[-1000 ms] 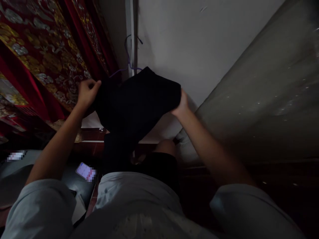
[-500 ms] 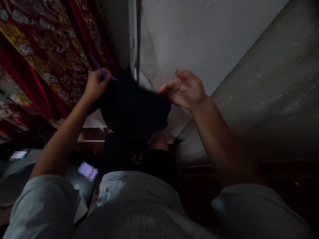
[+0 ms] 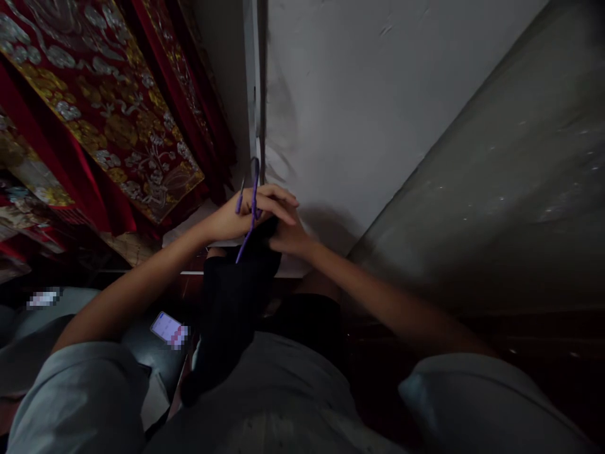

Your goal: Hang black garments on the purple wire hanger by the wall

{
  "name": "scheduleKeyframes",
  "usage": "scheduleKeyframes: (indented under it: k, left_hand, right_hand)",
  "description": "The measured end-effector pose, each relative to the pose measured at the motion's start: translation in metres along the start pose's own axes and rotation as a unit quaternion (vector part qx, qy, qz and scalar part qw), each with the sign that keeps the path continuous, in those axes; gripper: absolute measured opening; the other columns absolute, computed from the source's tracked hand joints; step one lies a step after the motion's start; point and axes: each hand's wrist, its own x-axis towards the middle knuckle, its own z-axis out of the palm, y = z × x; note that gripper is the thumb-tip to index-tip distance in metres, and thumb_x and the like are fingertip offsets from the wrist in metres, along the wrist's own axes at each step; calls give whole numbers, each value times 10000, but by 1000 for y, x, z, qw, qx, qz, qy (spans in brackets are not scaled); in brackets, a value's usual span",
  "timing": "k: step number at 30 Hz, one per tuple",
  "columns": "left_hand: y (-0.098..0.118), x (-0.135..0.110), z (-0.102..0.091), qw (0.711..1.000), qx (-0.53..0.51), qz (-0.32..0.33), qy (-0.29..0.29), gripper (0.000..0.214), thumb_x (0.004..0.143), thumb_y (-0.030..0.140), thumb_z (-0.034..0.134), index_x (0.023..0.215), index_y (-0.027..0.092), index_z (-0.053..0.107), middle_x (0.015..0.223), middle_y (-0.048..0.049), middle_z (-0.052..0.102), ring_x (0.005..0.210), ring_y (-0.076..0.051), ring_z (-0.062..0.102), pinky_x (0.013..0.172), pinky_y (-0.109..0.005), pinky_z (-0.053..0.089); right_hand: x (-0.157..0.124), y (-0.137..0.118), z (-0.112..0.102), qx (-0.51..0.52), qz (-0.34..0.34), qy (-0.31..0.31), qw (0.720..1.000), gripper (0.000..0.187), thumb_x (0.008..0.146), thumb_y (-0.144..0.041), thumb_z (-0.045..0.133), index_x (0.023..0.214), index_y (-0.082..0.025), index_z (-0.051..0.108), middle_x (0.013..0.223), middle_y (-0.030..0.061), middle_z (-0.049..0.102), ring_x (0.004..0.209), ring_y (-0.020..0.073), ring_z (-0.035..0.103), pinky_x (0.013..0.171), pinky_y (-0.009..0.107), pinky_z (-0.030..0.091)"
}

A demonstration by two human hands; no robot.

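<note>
A thin purple clothes hanger stands tilted in my left hand, its hook curving up above the knuckles. The left fingers reach to the right, over the top of my right hand. Below both hands hangs a black garment, bunched at its upper end and falling across my lap. My right fingers are curled at that bunched end and partly hidden behind the left hand. Whether the hanger is inside the garment does not show.
Red cloth with gold and silver decoration hangs at the left. A pale wall panel stands ahead, with a grey-green sheet-like surface at right. A lit phone lies on a dark seat at lower left.
My hands have come together at the middle. The black garment, spread between them before, now hangs down gathered. The hanger has moved right and its hook points up.
</note>
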Motion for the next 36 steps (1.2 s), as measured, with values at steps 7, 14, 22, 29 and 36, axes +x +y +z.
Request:
scheduleKeyframes:
  k: [7, 14, 22, 29, 36]
  left_hand:
    - [-21, -47, -69, 973, 15, -156, 172, 475, 1019, 579, 564, 1433, 346, 549, 1432, -61, 647, 1307, -291, 646, 1053, -505, 582]
    - [-20, -79, -64, 846, 255, -102, 457, 262, 1090, 367, 458, 1144, 197, 650, 1152, -93, 695, 1123, -224, 654, 963, -478, 502]
    - [-26, -56, 25, 945, 303, -89, 83, 364, 1066, 345, 415, 1379, 243, 572, 1191, -92, 740, 1006, -244, 714, 944, -407, 525]
    - [-57, -45, 49, 919, 282, -252, 109, 684, 1011, 271, 448, 1655, 243, 220, 1186, -93, 747, 894, -245, 731, 830, -394, 577]
    - [-64, -35, 49, 893, 326, -308, 35, 702, 995, 223, 467, 1656, 302, 242, 1333, -93, 703, 999, -262, 745, 872, -392, 582]
  right_hand:
    - [-17, 37, -52, -139, 86, 150, 975, 1057, 630, -464, 793, 1568, -241, 360, 1483, 190, 465, 1417, 486, 383, 1165, 743, 293]
    - [9, 45, -115, -180, 201, 242, 932, 1043, 661, -413, 844, 1551, -183, 352, 1462, 234, 400, 1404, 531, 320, 1151, 783, 182]
    - [30, 21, -128, -177, 93, 171, 965, 1003, 754, -458, 828, 1593, -323, 297, 1487, 158, 433, 1402, 513, 308, 1166, 776, 210]
    - [38, 24, -148, -185, 77, 177, 963, 1006, 725, -427, 860, 1586, -320, 350, 1463, 166, 458, 1386, 516, 322, 1173, 778, 203]
    - [41, 16, -160, -221, 94, 139, 961, 1045, 654, -344, 891, 1577, -249, 412, 1433, 188, 478, 1352, 519, 393, 1152, 739, 274]
